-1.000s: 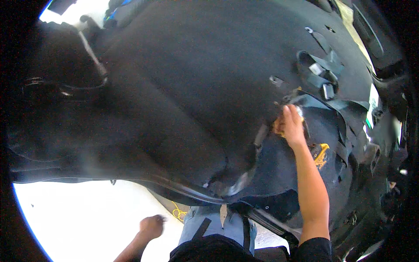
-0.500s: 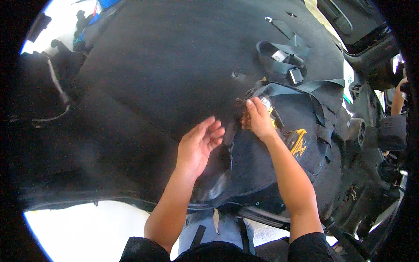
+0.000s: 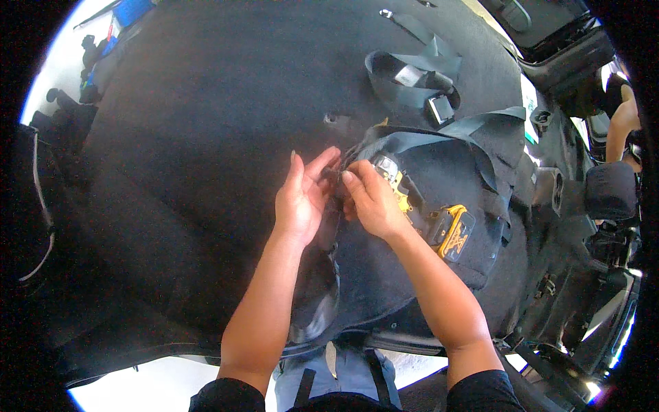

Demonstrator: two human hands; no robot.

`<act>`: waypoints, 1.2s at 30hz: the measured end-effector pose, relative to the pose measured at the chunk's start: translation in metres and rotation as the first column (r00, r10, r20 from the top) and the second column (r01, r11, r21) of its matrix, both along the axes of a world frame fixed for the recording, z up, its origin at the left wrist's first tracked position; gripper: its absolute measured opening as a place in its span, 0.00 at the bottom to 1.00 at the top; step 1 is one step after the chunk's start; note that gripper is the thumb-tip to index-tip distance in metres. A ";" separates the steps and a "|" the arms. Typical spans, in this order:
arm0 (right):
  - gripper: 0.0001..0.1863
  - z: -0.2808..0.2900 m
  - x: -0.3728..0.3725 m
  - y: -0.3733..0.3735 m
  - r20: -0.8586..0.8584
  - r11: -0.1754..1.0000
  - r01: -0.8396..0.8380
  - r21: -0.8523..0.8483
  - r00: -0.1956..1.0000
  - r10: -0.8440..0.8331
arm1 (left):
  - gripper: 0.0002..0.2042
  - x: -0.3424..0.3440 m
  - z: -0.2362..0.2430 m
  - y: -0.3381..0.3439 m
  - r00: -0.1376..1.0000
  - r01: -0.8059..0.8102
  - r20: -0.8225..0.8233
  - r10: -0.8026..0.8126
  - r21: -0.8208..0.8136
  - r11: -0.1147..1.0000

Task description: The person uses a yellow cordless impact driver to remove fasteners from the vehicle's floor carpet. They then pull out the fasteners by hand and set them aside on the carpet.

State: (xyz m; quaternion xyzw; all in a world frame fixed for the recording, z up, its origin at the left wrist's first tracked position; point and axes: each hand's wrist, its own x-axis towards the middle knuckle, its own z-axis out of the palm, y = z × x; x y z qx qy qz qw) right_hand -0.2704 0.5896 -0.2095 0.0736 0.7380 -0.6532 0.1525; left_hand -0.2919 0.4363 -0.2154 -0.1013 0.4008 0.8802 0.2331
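Observation:
My left hand (image 3: 299, 202) is palm up with its thumb apart from its fingers, and its fingertips meet those of my right hand. My right hand (image 3: 373, 200) has its fingers pinched around something small and dark that I cannot make out. Just beyond the right hand lies a yellow and black power drill (image 3: 395, 180), partly covered by the hand. Its black and yellow battery end (image 3: 449, 232) shows beside my right forearm. A grey seat belt strap (image 3: 412, 142) runs behind the drill, and another dark strap (image 3: 324, 310) curves down below my hands.
Black vehicle carpet (image 3: 206, 137) spreads beneath everything. Farther off lie a looped seat belt (image 3: 398, 86) and a metal-tongued buckle (image 3: 440, 108). Interior trim (image 3: 549, 196) borders the right side, where another person's arm (image 3: 621, 123) shows. A thin pale cable (image 3: 42, 199) hangs at left.
My left hand has moved up to meet my right hand, which has shifted left away from the drill with its fingers still closed. The whole view has shifted a little.

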 end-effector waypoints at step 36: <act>0.27 0.015 0.129 -0.045 -0.543 0.967 0.180 0.182 0.838 -0.054 | 0.11 -0.049 -0.045 -0.026 0.951 -0.161 0.259 0.171 -0.060 0.985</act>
